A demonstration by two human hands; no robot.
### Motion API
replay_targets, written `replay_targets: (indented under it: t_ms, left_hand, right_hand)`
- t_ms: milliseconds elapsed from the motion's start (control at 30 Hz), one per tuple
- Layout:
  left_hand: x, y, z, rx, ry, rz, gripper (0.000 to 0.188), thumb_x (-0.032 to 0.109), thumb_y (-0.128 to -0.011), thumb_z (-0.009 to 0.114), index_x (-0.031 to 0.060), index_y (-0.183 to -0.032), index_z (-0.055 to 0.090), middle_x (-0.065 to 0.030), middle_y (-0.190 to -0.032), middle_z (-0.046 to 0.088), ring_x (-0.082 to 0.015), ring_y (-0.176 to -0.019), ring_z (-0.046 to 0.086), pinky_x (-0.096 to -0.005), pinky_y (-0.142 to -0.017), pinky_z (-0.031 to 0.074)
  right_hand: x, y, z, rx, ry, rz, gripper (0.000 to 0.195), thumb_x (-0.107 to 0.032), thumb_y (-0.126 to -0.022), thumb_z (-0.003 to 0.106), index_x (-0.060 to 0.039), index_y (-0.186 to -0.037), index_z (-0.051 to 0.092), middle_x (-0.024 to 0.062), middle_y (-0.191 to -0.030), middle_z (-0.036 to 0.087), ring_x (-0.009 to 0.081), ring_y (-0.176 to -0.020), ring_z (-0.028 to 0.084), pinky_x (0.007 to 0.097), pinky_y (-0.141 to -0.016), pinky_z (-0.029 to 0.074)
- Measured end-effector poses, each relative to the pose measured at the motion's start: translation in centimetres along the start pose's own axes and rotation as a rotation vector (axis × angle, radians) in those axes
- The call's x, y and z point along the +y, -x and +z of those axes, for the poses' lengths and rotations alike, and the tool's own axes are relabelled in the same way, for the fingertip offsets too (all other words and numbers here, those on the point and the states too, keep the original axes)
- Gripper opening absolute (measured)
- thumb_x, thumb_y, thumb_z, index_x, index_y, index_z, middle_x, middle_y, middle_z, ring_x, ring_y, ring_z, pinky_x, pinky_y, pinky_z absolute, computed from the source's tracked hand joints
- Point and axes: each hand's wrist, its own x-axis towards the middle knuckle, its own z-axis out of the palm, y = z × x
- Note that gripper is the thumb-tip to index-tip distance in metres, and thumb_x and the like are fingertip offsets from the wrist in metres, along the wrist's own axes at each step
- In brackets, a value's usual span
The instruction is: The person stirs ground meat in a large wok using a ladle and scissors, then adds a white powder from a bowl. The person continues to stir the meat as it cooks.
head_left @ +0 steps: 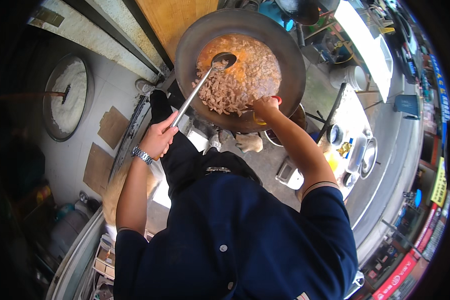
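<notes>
A large dark wok [292, 63] holds cut meat pieces [225, 90] in an oily, orange-brown liquid. My left hand [159, 137], with a metal watch at its wrist, grips the long handle of a metal ladle [195, 92]; the ladle's bowl rests over the meat near the wok's middle. At the wok's near right side, my right hand [265, 107] is closed around a red-handled tool [277, 99], whose working end lies low at the meat's edge. What kind of tool it is I cannot tell.
A light-topped table [350, 108] with bowls and a clear container stands at the right. On the left floor is a wide pan [84, 108] of white food, near flattened cardboard [112, 127]. A white bucket [354, 78] stands beyond the table. Furry animals are partly visible near my legs.
</notes>
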Motion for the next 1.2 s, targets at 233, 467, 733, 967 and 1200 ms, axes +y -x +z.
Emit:
replay_targets:
  t_ms: [233, 467, 733, 967, 1200]
  left_hand:
    - [-2.4, -0.3, -0.7, 0.010, 0.111, 0.023, 0.054, 0.016, -0.100, 0.057, 0.0216, -0.152, 0.041, 0.0022, -0.066, 0.050, -0.0056, -0.043, 0.044, -0.0238, -0.038, 0.039]
    - [-2.3, 0.5, -0.4, 0.044, 0.119, 0.027, 0.055, 0.015, -0.100, 0.057, 0.0207, -0.152, 0.041, 0.0021, -0.066, 0.051, -0.0054, -0.043, 0.045, -0.0234, -0.038, 0.039]
    - [-2.9, 1.0, -0.2, 0.043, 0.174, -0.025, 0.055, 0.015, -0.100, 0.058, 0.0214, -0.152, 0.041, 0.0024, -0.066, 0.051, -0.0051, -0.043, 0.044, -0.0230, -0.037, 0.038]
    - [-3.9, 0.4, -0.1, 0.040, 0.211, -0.016, 0.055, 0.015, -0.100, 0.057, 0.0215, -0.152, 0.041, 0.0024, -0.065, 0.050, -0.0052, -0.042, 0.044, -0.0229, -0.037, 0.038]
    - [-2.5, 0.2, 0.6, 0.039, 0.230, -0.010, 0.054, 0.015, -0.100, 0.056, 0.0219, -0.152, 0.041, 0.0020, -0.065, 0.050, -0.0056, -0.042, 0.044, -0.0231, -0.037, 0.037]
  right_hand:
    - [-2.4, 0.8, -3.6, 0.159, -0.201, -0.093, 0.036, -0.033, -0.090, 0.060, -0.0089, -0.117, 0.062, 0.0215, -0.112, 0.066, 0.0358, -0.110, 0.065, 0.0455, -0.087, 0.054]
    - [1.3, 0.3, -3.8, -0.122, -0.237, 0.021, 0.051, -0.047, -0.088, 0.064, -0.0096, -0.123, 0.062, 0.0194, -0.123, 0.066, 0.0357, -0.119, 0.061, 0.0445, -0.098, 0.049]
    - [-0.6, -4.7, -1.7, 0.022, -0.294, 0.069, 0.038, -0.025, -0.090, 0.052, -0.0066, -0.122, 0.064, 0.0204, -0.122, 0.066, 0.0370, -0.118, 0.062, 0.0468, -0.096, 0.050]
    - [-2.7, -2.4, -4.3, 0.180, -0.232, -0.105, 0.034, -0.027, -0.089, 0.056, -0.0131, -0.120, 0.065, 0.0208, -0.112, 0.068, 0.0356, -0.106, 0.067, 0.0452, -0.086, 0.054]
    - [-1.9, 0.0, -4.7, 0.102, -0.206, -0.165, 0.031, -0.025, -0.089, 0.059, -0.0093, -0.115, 0.064, 0.0250, -0.108, 0.067, 0.0385, -0.102, 0.067, 0.0465, -0.088, 0.053]
